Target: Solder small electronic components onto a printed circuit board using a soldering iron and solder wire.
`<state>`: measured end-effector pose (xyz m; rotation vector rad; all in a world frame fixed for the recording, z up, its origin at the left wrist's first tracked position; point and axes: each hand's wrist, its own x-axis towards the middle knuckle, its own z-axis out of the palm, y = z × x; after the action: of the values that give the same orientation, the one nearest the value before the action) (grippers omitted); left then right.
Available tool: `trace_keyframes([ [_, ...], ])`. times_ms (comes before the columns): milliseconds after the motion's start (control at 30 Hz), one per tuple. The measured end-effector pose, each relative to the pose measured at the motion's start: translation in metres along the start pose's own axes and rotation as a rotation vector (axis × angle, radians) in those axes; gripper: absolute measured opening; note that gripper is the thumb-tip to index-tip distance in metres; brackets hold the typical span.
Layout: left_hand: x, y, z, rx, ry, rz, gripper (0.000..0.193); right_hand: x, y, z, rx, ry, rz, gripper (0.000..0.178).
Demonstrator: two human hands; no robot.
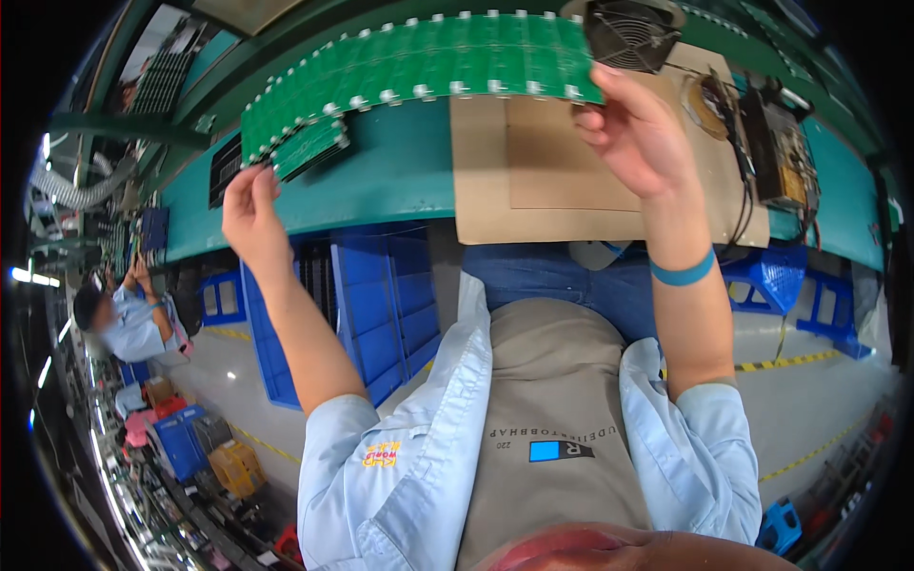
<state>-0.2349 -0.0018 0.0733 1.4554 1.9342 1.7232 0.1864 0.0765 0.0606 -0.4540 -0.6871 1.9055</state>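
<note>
1. Wearer's lower face (624, 552), btm ctr, was nearest cam.
2. Green PCB panel (428, 62) hung upper L–ctr; L hand (255, 217) fingertips pinched lower-L corner, R hand (645, 138) fingers clamped R end.
3. Prob. mid-handling, not yet set down; small PCB stack (309, 149) lay upper L.

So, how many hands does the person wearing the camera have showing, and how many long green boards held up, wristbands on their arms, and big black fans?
Left hand and right hand: 2
Long green board: 1
Teal wristband: 1
Black fan: 1
Total: 5
</note>
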Motion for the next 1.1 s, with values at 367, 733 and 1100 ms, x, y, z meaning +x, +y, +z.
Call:
trace_keyframes([
  [367,-0.021,0.064,0.048,-0.409,-0.221,0.064,0.019,-0.038,-0.001,-0.015,-0.084,0.032,-0.023,0.034],
  [733,-0.029,0.074,0.055,-0.372,-0.226,0.076,0.019,-0.046,-0.003,-0.021,-0.117,0.061,-0.043,0.040],
  [1100,-0.030,0.073,0.049,-0.248,-0.254,0.164,0.019,-0.049,-0.003,-0.022,-0.117,0.048,-0.035,0.040],
])
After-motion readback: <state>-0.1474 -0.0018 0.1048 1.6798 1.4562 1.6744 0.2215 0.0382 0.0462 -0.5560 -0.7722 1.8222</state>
